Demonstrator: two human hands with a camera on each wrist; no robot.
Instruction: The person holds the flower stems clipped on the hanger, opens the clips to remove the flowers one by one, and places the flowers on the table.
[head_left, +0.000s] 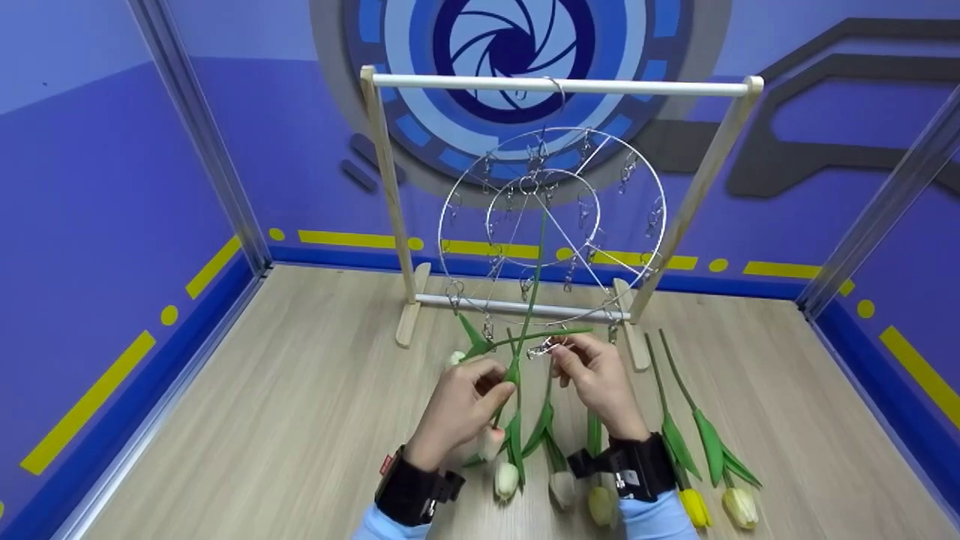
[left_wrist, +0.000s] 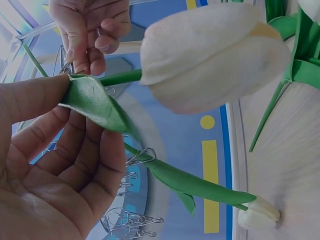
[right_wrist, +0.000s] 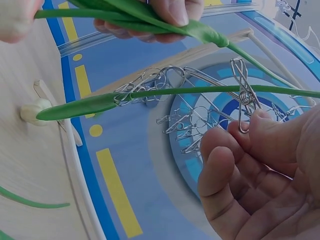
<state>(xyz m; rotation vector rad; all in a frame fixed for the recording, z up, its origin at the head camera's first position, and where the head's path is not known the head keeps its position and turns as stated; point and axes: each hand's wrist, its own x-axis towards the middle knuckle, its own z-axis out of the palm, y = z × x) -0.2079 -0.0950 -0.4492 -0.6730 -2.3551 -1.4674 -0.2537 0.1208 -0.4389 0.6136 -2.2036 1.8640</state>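
My left hand [head_left: 469, 401] pinches a pinkish-white artificial tulip [left_wrist: 210, 57] by the leaf and stem below its bloom, thumb against fingers. Its long green stem reaches up toward a round metal clip hanger [head_left: 439, 225]. Between thumb and fingertips, my right hand [head_left: 600, 379] holds a wire clip [right_wrist: 244, 95] at the hanger's near lower edge. Another white tulip [left_wrist: 259, 212] is caught in a neighbouring clip [right_wrist: 125, 94], lying sideways. That flower's stem crosses the clip in my right hand; whether it passes between the clip's wires I cannot tell.
The hanger hooks over the white bar of a wooden stand [head_left: 386, 172], several other clips dangling from its rings. On the table [head_left: 300, 405] below lie several tulips, including a white one [head_left: 506, 480], a yellow one [head_left: 694, 508] and a pale yellow one [head_left: 741, 506]. Blue panels surround the table.
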